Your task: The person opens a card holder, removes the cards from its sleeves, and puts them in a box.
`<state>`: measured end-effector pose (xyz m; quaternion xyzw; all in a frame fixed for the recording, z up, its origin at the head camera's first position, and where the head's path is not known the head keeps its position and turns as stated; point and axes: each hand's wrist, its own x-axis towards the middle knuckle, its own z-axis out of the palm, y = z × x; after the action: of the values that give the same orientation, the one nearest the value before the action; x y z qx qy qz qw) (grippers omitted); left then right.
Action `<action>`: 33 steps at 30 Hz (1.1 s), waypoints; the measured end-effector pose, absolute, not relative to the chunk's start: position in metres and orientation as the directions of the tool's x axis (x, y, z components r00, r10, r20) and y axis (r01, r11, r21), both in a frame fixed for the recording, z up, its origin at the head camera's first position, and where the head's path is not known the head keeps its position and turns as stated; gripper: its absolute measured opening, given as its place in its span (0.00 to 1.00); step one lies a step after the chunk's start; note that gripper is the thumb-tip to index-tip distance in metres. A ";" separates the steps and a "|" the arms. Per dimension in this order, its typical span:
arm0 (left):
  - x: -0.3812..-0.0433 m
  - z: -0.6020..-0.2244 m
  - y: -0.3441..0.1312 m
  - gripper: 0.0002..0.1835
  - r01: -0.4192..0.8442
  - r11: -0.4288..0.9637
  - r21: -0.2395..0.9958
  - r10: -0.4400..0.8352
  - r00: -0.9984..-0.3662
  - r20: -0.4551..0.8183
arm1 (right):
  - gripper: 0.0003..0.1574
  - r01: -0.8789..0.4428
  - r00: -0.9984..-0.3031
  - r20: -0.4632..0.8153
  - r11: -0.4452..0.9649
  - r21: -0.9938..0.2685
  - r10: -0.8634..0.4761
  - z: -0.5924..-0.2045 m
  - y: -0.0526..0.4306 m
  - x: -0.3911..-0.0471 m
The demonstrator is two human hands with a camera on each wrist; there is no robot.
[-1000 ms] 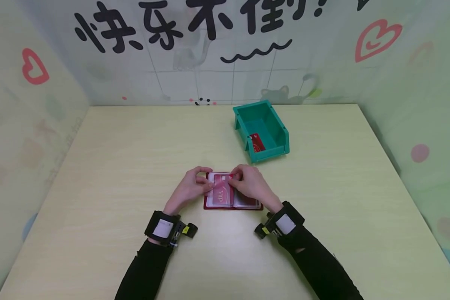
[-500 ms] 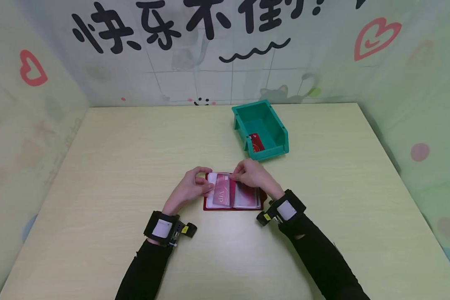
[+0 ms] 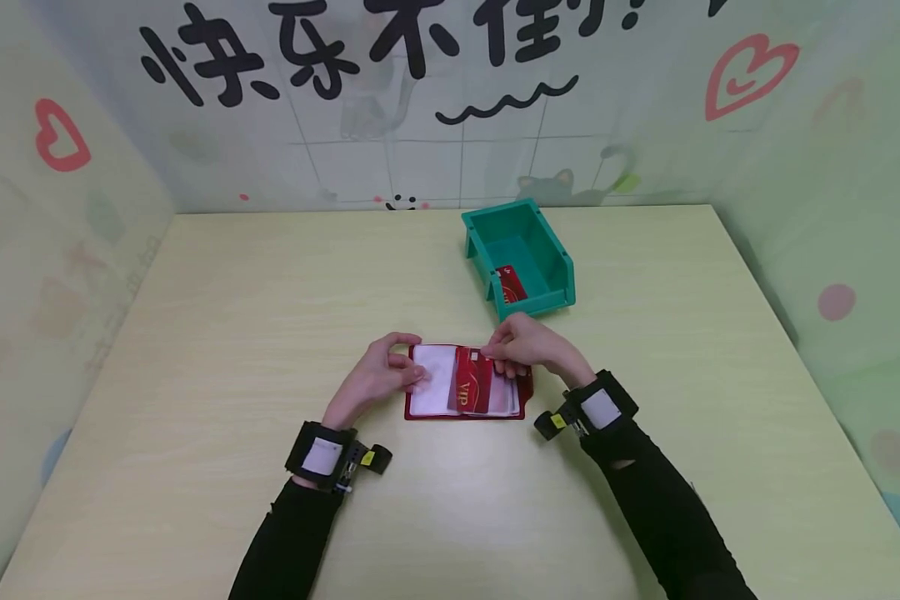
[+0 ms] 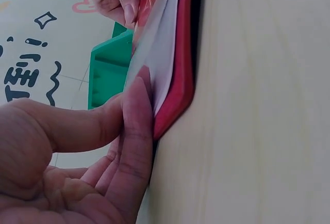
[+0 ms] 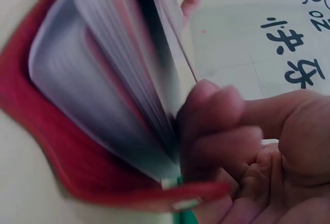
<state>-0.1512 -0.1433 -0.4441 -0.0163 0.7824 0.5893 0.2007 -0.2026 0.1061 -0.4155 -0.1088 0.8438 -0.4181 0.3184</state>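
Observation:
A red card holder [image 3: 465,418] lies spread on the table, with white and clear plastic pages. My left hand [image 3: 378,371] grips its left edge, thumb over the pale left page [image 3: 435,367]; the left wrist view shows these fingers at the red cover's corner [image 4: 178,100]. With its fingertips my right hand [image 3: 536,346] pinches the top of a raised page bearing a red VIP card [image 3: 474,383]. In the right wrist view, the pages [image 5: 118,69] fan upward above the red cover [image 5: 62,152]; the right fingers are blurred.
A teal bin [image 3: 521,246] stands behind the holder, with a red card [image 3: 512,283] inside. The pale wooden table [image 3: 270,292] is bounded by printed walls [image 3: 390,167] at the back and both sides.
My right hand has moved right and slightly up, drawing the page with the VIP card across to the right. More of the pale left page shows. My left hand has stayed in place.

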 end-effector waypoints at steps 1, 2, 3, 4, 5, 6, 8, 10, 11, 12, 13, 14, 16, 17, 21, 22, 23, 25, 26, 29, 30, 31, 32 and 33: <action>-0.151 -0.444 -0.143 0.26 -0.261 0.306 0.916 0.212 -0.919 -0.332 | 0.13 0.082 -0.772 -0.442 0.618 -0.782 -0.457 -0.414 0.109 -0.203; -0.151 -0.444 -0.143 0.26 -0.258 0.308 0.916 0.214 -0.919 -0.331 | 0.13 0.080 -0.771 -0.434 0.605 -0.792 -0.465 -0.411 0.112 -0.203; -0.151 -0.443 -0.143 0.27 -0.260 0.307 0.915 0.215 -0.918 -0.333 | 0.13 0.080 -0.770 -0.427 0.592 -0.802 -0.474 -0.408 0.115 -0.203; -0.151 -0.443 -0.143 0.27 -0.262 0.304 0.916 0.216 -0.917 -0.334 | 0.13 0.073 -0.771 -0.413 0.578 -0.813 -0.484 -0.405 0.119 -0.203; -0.151 -0.443 -0.143 0.27 -0.255 0.308 0.917 0.219 -0.919 -0.329 | 0.14 0.068 -0.773 -0.398 0.559 -0.826 -0.494 -0.403 0.122 -0.202; -0.150 -0.443 -0.144 0.27 -0.249 0.318 0.915 0.219 -0.920 -0.326 | 0.14 0.068 -0.776 -0.383 0.538 -0.840 -0.501 -0.400 0.124 -0.202; -0.150 -0.443 -0.144 0.27 -0.230 0.339 0.912 0.218 -0.924 -0.314 | 0.14 0.059 -0.791 -0.341 0.492 -0.869 -0.508 -0.396 0.129 -0.201; -0.149 -0.443 -0.145 0.28 -0.214 0.346 0.914 0.223 -0.927 -0.301 | 0.13 0.022 -0.816 -0.281 0.458 -0.889 -0.506 -0.392 0.133 -0.201; -0.149 -0.443 -0.145 0.28 -0.204 0.351 0.914 0.227 -0.928 -0.294 | 0.13 0.000 -0.831 -0.246 0.442 -0.897 -0.499 -0.391 0.134 -0.201; -0.149 -0.443 -0.145 0.28 -0.201 0.353 0.914 0.227 -0.929 -0.292 | 0.13 -0.024 -0.849 -0.209 0.430 -0.903 -0.486 -0.389 0.136 -0.201; -0.149 -0.444 -0.145 0.28 -0.198 0.349 0.916 0.231 -0.929 -0.289 | 0.13 -0.051 -0.866 -0.169 0.420 -0.906 -0.471 -0.388 0.137 -0.201; -0.150 -0.444 -0.145 0.29 -0.199 0.342 0.918 0.234 -0.928 -0.289 | 0.14 -0.074 -0.882 -0.132 0.410 -0.909 -0.452 -0.386 0.139 -0.201; -0.150 -0.444 -0.145 0.29 -0.200 0.340 0.919 0.240 -0.926 -0.290 | 0.15 -0.107 -0.916 -0.065 0.397 -0.911 -0.395 -0.383 0.143 -0.202; -0.150 -0.444 -0.144 0.29 -0.201 0.343 0.918 0.240 -0.926 -0.293 | 0.16 -0.123 -0.933 -0.030 0.398 -0.909 -0.358 -0.381 0.146 -0.203; -0.151 -0.442 -0.145 0.28 -0.215 0.334 0.918 0.237 -0.923 -0.303 | 0.15 -0.223 -0.968 0.136 0.467 -0.856 -0.213 -0.372 0.150 -0.216; -0.152 -0.442 -0.145 0.28 -0.218 0.331 0.918 0.236 -0.923 -0.305 | 0.15 -0.248 -0.967 0.177 0.503 -0.828 -0.185 -0.370 0.149 -0.222; -0.152 -0.441 -0.146 0.28 -0.224 0.325 0.919 0.233 -0.923 -0.307 | 0.15 -0.266 -0.964 0.209 0.541 -0.798 -0.166 -0.368 0.148 -0.228; -0.151 -0.441 -0.147 0.28 -0.221 0.330 0.918 0.228 -0.925 -0.305 | 0.15 -0.283 -0.958 0.245 0.618 -0.733 -0.149 -0.367 0.144 -0.242; -0.151 -0.441 -0.147 0.28 -0.213 0.339 0.916 0.228 -0.926 -0.300 | 0.16 -0.284 -0.957 0.247 0.653 -0.702 -0.151 -0.367 0.141 -0.248; -0.150 -0.443 -0.147 0.27 -0.209 0.338 0.918 0.233 -0.926 -0.296 | 0.19 -0.272 -0.962 0.205 0.722 -0.636 -0.182 -0.371 0.132 -0.264; -0.150 -0.443 -0.146 0.27 -0.210 0.337 0.918 0.233 -0.926 -0.297 | 0.21 -0.267 -0.963 0.187 0.738 -0.619 -0.192 -0.373 0.128 -0.267; -0.150 -0.443 -0.145 0.27 -0.217 0.326 0.920 0.234 -0.924 -0.301 | 0.21 -0.263 -0.965 0.172 0.751 -0.606 -0.199 -0.376 0.125 -0.270; -0.149 -0.443 -0.145 0.27 -0.223 0.321 0.921 0.234 -0.923 -0.305 | 0.22 -0.256 -0.967 0.155 0.758 -0.599 -0.204 -0.378 0.122 -0.273; -0.149 -0.443 -0.144 0.27 -0.231 0.312 0.922 0.233 -0.922 -0.310 | 0.23 -0.250 -0.968 0.141 0.766 -0.592 -0.207 -0.380 0.119 -0.275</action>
<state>-0.1491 -0.1439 -0.4428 0.0006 0.7853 0.5867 0.1977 -0.2747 0.1190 -0.3805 -0.1219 0.9392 -0.3194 -0.0336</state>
